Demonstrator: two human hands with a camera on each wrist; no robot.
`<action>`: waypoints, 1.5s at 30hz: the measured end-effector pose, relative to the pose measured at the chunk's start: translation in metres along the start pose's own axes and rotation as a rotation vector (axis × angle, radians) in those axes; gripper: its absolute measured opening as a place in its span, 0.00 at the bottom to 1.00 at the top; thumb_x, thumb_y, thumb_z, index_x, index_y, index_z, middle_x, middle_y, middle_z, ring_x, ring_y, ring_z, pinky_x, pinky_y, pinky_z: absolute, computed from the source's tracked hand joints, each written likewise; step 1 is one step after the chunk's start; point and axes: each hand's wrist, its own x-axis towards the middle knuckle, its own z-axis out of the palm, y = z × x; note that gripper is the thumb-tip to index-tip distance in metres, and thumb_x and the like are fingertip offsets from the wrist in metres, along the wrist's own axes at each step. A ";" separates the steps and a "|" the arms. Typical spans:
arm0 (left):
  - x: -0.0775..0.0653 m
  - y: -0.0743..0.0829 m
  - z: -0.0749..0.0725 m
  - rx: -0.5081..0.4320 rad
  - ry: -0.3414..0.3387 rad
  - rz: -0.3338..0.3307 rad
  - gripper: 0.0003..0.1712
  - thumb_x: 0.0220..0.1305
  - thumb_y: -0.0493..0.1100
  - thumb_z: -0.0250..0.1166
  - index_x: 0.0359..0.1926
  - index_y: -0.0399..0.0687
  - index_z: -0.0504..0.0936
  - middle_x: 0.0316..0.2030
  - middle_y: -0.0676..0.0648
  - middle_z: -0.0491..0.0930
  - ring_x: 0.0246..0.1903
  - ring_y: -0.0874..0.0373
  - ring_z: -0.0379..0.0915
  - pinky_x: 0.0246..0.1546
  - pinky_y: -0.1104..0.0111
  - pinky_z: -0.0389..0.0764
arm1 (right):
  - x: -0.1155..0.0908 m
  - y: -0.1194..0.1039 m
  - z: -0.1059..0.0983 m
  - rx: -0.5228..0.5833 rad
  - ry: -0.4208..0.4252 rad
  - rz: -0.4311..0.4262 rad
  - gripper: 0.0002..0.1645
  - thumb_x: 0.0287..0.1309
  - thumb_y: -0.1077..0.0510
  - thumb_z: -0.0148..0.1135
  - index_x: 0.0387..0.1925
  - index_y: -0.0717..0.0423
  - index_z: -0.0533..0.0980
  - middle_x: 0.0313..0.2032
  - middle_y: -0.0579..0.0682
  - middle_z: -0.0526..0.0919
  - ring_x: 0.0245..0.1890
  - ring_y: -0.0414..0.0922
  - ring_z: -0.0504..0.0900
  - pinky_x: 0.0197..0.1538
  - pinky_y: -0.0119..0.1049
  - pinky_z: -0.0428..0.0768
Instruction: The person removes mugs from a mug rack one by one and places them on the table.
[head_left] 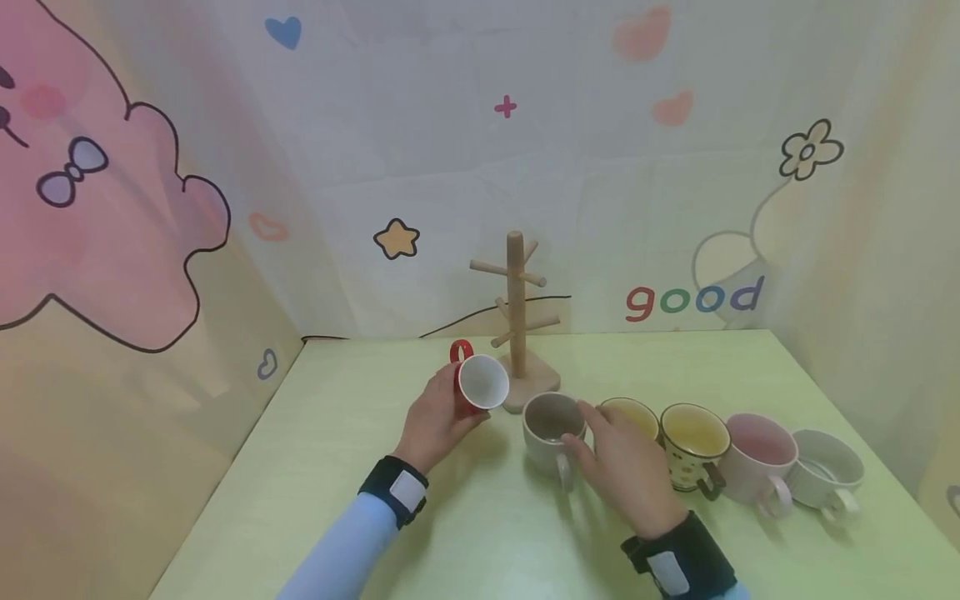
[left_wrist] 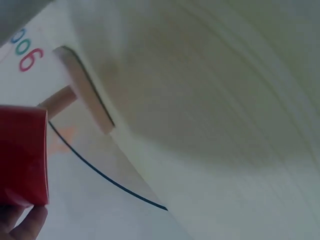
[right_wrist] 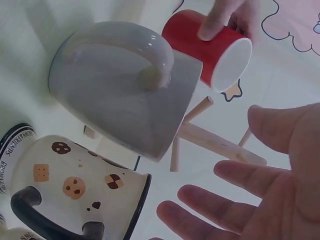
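Observation:
My left hand (head_left: 438, 423) holds a red mug (head_left: 483, 383) tipped on its side, its white inside turned toward me and its red handle on the far side. In the left wrist view the red mug (left_wrist: 22, 155) shows at the left edge with fingertips (left_wrist: 30, 224) under it. My right hand (head_left: 628, 471) hovers over the row of mugs, thumb and fingers spread around nothing. Nearest to it stand a plain grey mug (head_left: 542, 454) and a cream mug with cookie prints (right_wrist: 75, 175), partly hidden by the hand in the head view.
A wooden mug tree (head_left: 517, 308) with bare pegs stands behind the grey mug. To the right, in a row, are a cream mug with a dark handle (head_left: 693, 450), a pink mug (head_left: 757, 458) and a white mug (head_left: 825, 471). A printed curtain (head_left: 450, 167) backs the table.

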 end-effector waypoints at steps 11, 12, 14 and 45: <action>0.001 0.002 -0.022 -0.531 -0.189 -0.298 0.54 0.51 0.56 0.78 0.73 0.51 0.59 0.63 0.47 0.72 0.60 0.46 0.69 0.56 0.50 0.77 | 0.009 0.003 -0.005 0.010 -0.053 -0.019 0.31 0.64 0.51 0.66 0.63 0.62 0.73 0.53 0.67 0.79 0.51 0.63 0.80 0.45 0.60 0.81; 0.001 0.002 -0.024 -0.550 -0.203 -0.310 0.53 0.51 0.56 0.78 0.73 0.51 0.59 0.62 0.47 0.72 0.59 0.46 0.70 0.54 0.51 0.78 | 0.010 0.003 -0.005 0.010 -0.054 -0.024 0.31 0.63 0.52 0.66 0.63 0.63 0.73 0.53 0.67 0.79 0.52 0.64 0.80 0.46 0.60 0.80; 0.000 0.001 -0.027 -0.582 -0.220 -0.331 0.53 0.52 0.56 0.78 0.72 0.52 0.59 0.61 0.47 0.72 0.58 0.47 0.70 0.53 0.52 0.79 | 0.013 0.005 -0.004 0.013 -0.054 -0.037 0.30 0.63 0.52 0.66 0.62 0.63 0.73 0.53 0.67 0.80 0.52 0.64 0.79 0.49 0.60 0.79; 0.008 0.034 -0.056 -0.888 -0.534 -0.152 0.39 0.57 0.46 0.72 0.68 0.50 0.68 0.59 0.46 0.75 0.56 0.46 0.73 0.55 0.53 0.78 | 0.054 -0.014 -0.012 0.359 -0.287 -0.134 0.39 0.63 0.61 0.65 0.73 0.53 0.63 0.61 0.59 0.77 0.56 0.60 0.79 0.53 0.56 0.80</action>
